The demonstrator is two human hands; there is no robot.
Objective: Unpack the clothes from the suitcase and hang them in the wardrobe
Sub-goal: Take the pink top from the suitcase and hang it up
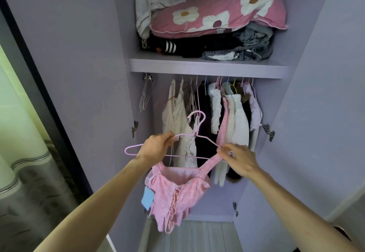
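Head: left hand grips crosswise pink wire hanger; right hand pinches strap of pink ruffled fabric top at hanger's right tip.

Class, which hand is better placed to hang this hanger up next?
Probably the left hand: it grips the hanger near its hook, while the right hand only pinches a strap of the pink top.
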